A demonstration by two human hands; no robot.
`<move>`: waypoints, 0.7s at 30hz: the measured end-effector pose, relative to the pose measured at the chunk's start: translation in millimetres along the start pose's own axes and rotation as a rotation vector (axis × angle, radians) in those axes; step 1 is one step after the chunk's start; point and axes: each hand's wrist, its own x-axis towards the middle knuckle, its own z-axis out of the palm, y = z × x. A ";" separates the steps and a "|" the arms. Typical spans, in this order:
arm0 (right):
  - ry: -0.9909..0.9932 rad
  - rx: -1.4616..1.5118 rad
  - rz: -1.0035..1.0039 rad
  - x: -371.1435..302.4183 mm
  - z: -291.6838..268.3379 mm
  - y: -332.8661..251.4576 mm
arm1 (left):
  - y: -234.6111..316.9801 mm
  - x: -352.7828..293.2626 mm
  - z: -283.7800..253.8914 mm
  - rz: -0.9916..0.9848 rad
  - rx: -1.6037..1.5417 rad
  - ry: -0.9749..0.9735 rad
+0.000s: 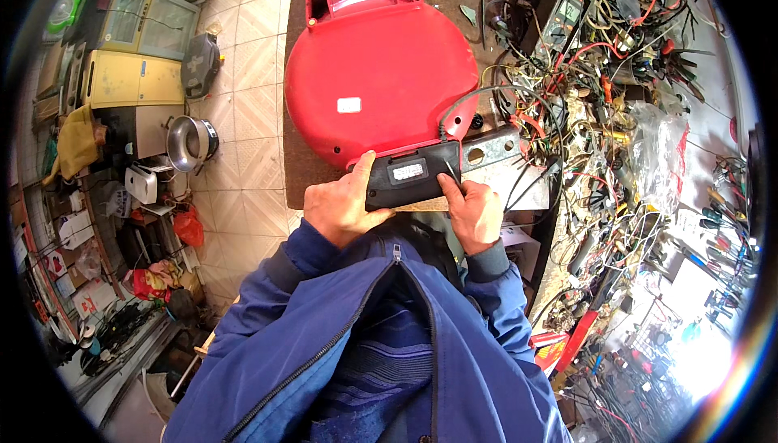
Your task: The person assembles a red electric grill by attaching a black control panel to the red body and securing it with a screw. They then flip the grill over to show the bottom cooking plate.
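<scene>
A red, rounded appliance with a hinge-like bracket at its far end lies on the brown table. At its near side is a black plastic housing bearing a pale label. My left hand grips the housing's left end, thumb along the near edge and index finger on the upper left corner. With bent fingers, my right hand grasps its right end; a thin dark sliver shows by the fingertip, too small to name. A black cord curves up from the housing. The undersides of both hands' grips are hidden.
Tangled wires and tools crowd the right side, with a multimeter among them. Just right of the housing lies a perforated metal strip. On the left, a metal pot and a yellow cabinet stand beyond the tiled floor.
</scene>
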 end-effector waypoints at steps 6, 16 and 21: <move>0.025 -0.189 -0.008 -1.3 -5.7 -10.8 | 7.2 3.6 3.4 -0.112 0.014 -0.093; 0.250 0.113 -0.286 -4.7 4.7 15.9 | 15.0 7.7 -1.4 -0.182 -0.051 -0.077; -0.056 -0.129 -0.441 8.7 -13.9 23.2 | 13.1 9.2 -3.2 -0.153 0.010 -0.100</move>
